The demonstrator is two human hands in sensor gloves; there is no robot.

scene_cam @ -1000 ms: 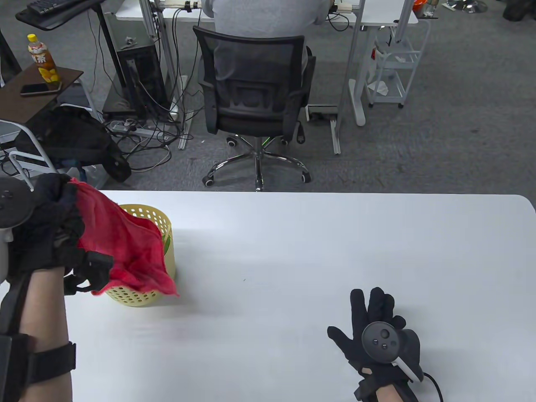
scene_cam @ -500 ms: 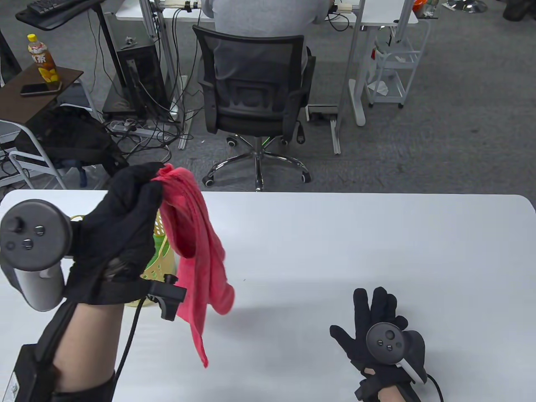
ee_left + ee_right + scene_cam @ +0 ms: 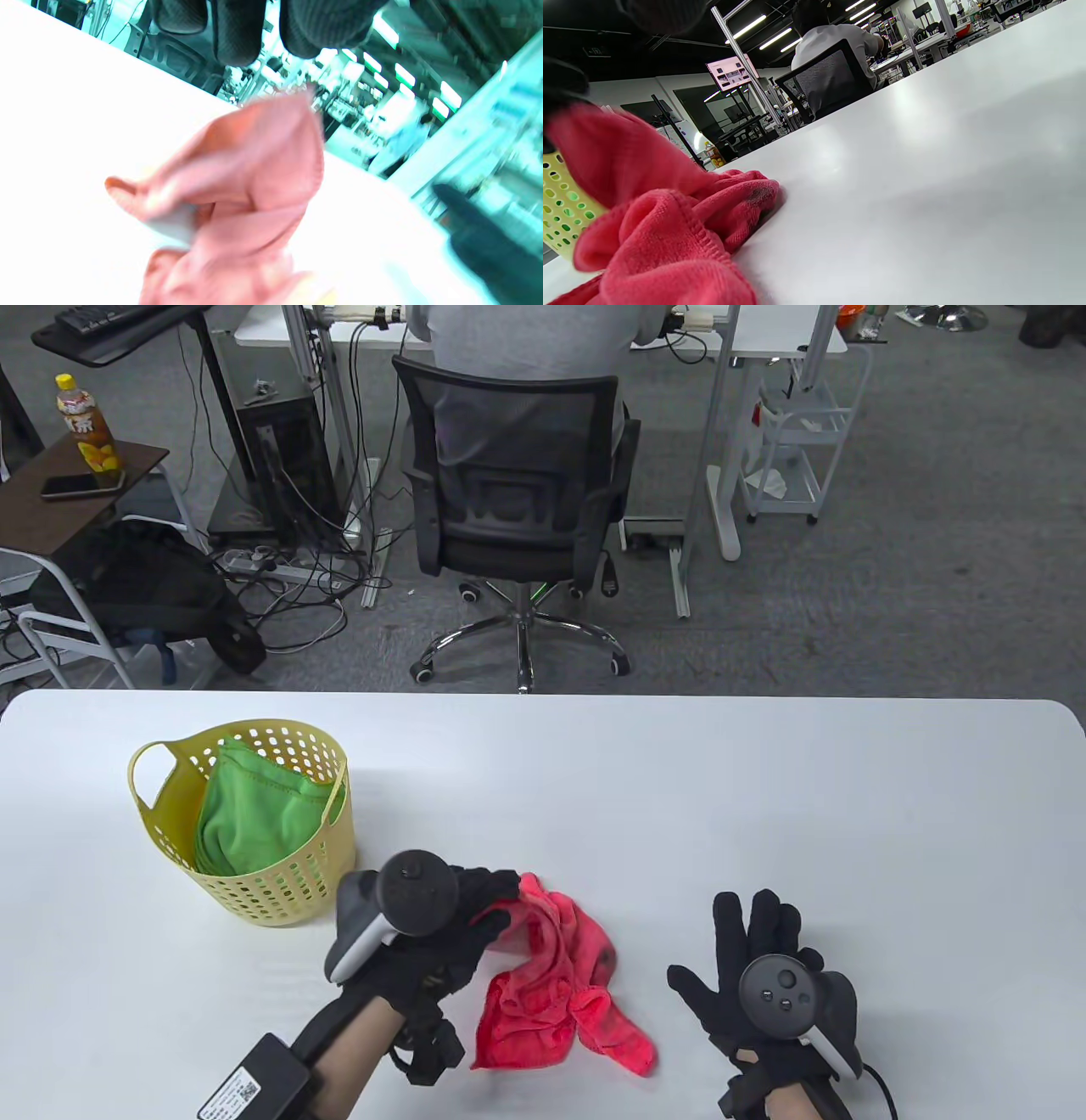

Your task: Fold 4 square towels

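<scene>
A crumpled red towel [image 3: 556,988] lies on the white table [image 3: 679,780] near the front edge. My left hand [image 3: 475,912] holds its upper left corner, low over the table. The towel also shows in the left wrist view [image 3: 237,190], blurred, below my fingertips [image 3: 237,34], and in the right wrist view [image 3: 653,220]. My right hand [image 3: 751,950] rests flat on the table with the fingers spread, just right of the towel and apart from it. A green towel [image 3: 259,814] sits bunched in the yellow basket [image 3: 280,891].
The perforated yellow basket stands at the table's left; it also shows in the right wrist view [image 3: 560,207]. A black office chair [image 3: 517,500] with a seated person is beyond the table's far edge.
My left hand has carried the red towel from above the basket down and to the right. The towel now lies crumpled on the table. My right hand has stayed in place.
</scene>
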